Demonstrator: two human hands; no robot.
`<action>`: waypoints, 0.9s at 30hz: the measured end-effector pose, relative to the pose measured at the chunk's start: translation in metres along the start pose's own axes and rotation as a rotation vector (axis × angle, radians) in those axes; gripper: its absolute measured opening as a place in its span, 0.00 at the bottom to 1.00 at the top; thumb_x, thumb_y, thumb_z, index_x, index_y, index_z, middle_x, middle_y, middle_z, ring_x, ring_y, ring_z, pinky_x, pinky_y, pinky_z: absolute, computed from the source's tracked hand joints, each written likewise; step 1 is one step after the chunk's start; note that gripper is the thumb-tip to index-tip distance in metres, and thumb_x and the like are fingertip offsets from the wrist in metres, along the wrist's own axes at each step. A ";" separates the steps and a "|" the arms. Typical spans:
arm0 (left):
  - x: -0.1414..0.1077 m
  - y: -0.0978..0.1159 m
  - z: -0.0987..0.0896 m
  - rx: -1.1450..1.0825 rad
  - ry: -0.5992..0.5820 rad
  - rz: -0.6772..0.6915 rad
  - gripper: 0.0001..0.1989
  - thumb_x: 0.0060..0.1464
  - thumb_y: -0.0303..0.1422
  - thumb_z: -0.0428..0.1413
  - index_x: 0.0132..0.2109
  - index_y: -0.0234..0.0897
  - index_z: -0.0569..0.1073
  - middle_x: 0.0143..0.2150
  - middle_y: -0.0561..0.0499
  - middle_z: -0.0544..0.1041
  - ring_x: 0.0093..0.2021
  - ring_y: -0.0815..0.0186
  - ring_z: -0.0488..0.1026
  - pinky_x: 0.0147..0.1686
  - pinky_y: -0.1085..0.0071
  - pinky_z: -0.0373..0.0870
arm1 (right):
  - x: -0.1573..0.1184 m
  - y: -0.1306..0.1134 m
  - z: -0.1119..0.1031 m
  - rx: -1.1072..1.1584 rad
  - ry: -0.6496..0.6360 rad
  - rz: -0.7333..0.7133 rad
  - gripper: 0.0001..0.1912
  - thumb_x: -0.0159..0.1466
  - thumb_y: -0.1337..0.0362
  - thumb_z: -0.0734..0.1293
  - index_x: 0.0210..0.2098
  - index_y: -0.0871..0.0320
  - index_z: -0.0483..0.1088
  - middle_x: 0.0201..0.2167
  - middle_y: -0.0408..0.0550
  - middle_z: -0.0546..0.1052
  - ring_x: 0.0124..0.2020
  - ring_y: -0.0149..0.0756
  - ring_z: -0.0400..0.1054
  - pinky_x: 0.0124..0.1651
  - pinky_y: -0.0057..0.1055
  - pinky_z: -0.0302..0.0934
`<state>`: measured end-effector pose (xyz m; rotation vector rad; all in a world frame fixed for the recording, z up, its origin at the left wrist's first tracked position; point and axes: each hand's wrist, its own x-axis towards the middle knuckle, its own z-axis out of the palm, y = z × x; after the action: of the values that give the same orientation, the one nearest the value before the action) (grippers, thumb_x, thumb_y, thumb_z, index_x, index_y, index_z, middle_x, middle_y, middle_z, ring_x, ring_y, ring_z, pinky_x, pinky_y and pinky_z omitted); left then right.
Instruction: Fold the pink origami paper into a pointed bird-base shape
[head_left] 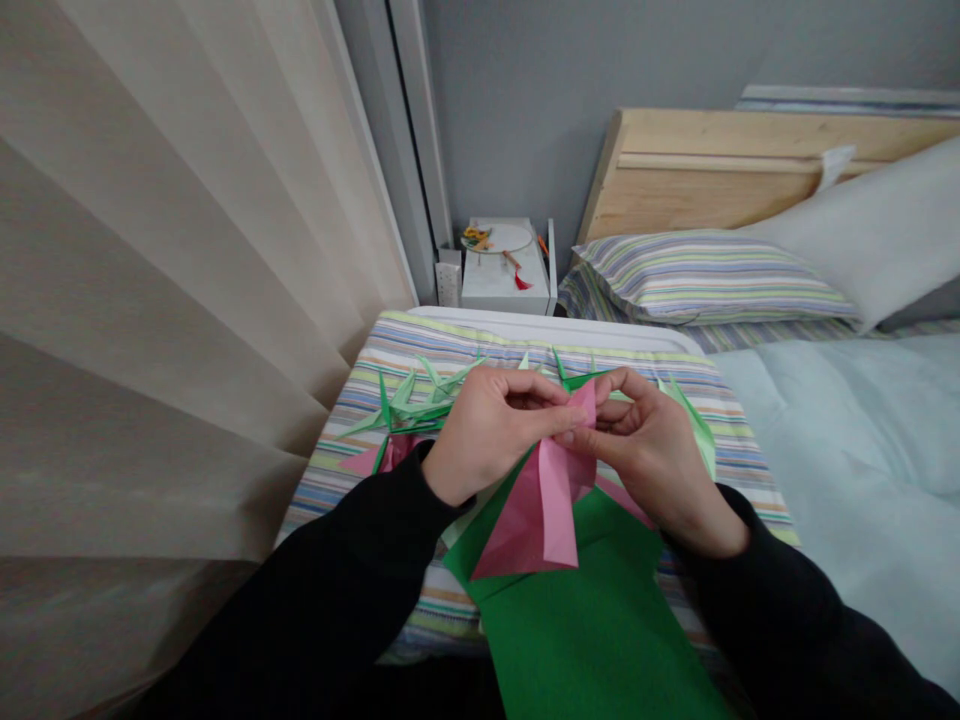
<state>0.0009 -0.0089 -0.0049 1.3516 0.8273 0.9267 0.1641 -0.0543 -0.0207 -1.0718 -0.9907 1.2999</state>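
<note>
Pink paper (553, 500), partly folded, hangs between my two hands above the table. My left hand (504, 425) pinches its upper edge from the left, thumb on top. From the right, my right hand (651, 450) holds the same upper part between thumb and fingers, close to the left fingertips. Below the pink paper lie green sheets (592, 620). Behind my left hand are several folded green paper pieces (409, 405), with a folded pink piece (390, 455) beside them. More light green paper (696, 425) shows behind my right hand.
A striped cloth (341, 400) covers the table. Beyond it stands a small white cabinet (487, 290) with a round fan (510, 238). A beige curtain (187, 300) hangs at left; a bed with a striped pillow (720, 275) and pale blue quilt (862, 430) is at right.
</note>
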 end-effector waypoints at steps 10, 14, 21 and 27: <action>-0.001 0.000 0.000 0.017 -0.007 0.003 0.05 0.48 0.31 0.70 0.30 0.34 0.84 0.29 0.52 0.81 0.30 0.69 0.74 0.34 0.72 0.70 | 0.001 0.000 0.001 0.033 0.019 0.010 0.27 0.42 0.70 0.85 0.29 0.55 0.65 0.23 0.38 0.81 0.23 0.27 0.73 0.27 0.23 0.66; -0.001 -0.001 0.002 0.022 -0.004 0.046 0.04 0.50 0.31 0.69 0.31 0.35 0.84 0.30 0.51 0.82 0.32 0.69 0.75 0.35 0.73 0.71 | 0.002 0.001 0.002 0.033 0.013 0.049 0.28 0.42 0.70 0.85 0.30 0.54 0.63 0.24 0.39 0.82 0.23 0.27 0.73 0.26 0.23 0.64; -0.001 -0.001 0.003 0.088 -0.013 0.087 0.07 0.56 0.34 0.66 0.32 0.35 0.83 0.31 0.50 0.83 0.32 0.67 0.75 0.36 0.71 0.72 | -0.001 0.001 0.002 -0.002 -0.002 0.050 0.28 0.46 0.66 0.85 0.31 0.53 0.61 0.22 0.37 0.78 0.21 0.28 0.70 0.25 0.25 0.63; 0.000 -0.003 0.005 0.134 0.017 0.095 0.07 0.53 0.33 0.68 0.31 0.34 0.82 0.30 0.51 0.82 0.30 0.67 0.75 0.33 0.72 0.71 | -0.002 0.002 0.005 -0.019 0.014 0.069 0.30 0.43 0.66 0.85 0.31 0.53 0.61 0.21 0.37 0.79 0.21 0.29 0.71 0.24 0.26 0.63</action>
<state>0.0052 -0.0109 -0.0076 1.5122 0.8564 0.9715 0.1586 -0.0562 -0.0209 -1.1370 -0.9640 1.3395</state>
